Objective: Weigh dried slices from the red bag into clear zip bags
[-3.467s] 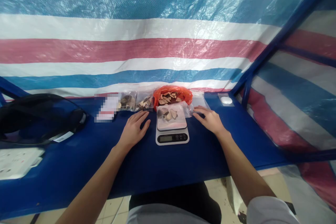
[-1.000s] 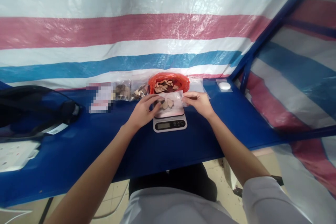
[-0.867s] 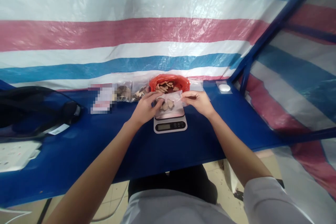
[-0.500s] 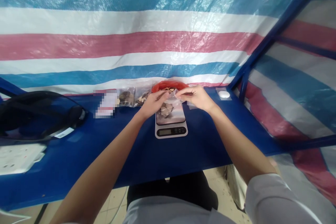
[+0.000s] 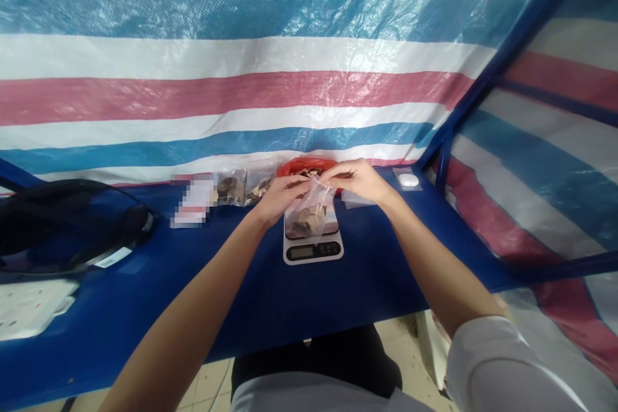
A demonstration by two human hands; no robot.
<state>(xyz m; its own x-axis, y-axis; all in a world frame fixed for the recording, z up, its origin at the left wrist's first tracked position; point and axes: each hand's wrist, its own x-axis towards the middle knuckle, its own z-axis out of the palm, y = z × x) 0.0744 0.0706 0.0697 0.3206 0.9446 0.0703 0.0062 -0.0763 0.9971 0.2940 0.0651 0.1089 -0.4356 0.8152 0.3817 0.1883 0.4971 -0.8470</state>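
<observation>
A clear plastic bag (image 5: 320, 199) with brown, slice-like pieces in its bottom hangs over a white kitchen scale (image 5: 313, 260). My left hand (image 5: 282, 198) pinches the bag's top edge from the left. Opposite it, my right hand (image 5: 355, 178) grips the same edge between thumb and fingers. Whether the bag rests on the weighing plate I cannot tell. Just behind my hands lies an open red bag (image 5: 300, 164) of similar pieces. Two filled clear bags, a nearer bag (image 5: 258, 187) and a farther bag (image 5: 230, 188), lie left of my left hand.
Flat clear bags (image 5: 357, 201) lie beneath my right hand on the blue table (image 5: 270, 309). Farther right is a round white object (image 5: 408, 180) on clear plastic. Black headgear (image 5: 72, 225) and a white power strip (image 5: 33, 309) occupy the left. A striped sheet (image 5: 232, 90) closes off the back.
The clear bag with its pieces hangs lower and more upright over the scale, stretched between both hands. My view has tilted slightly upward.
</observation>
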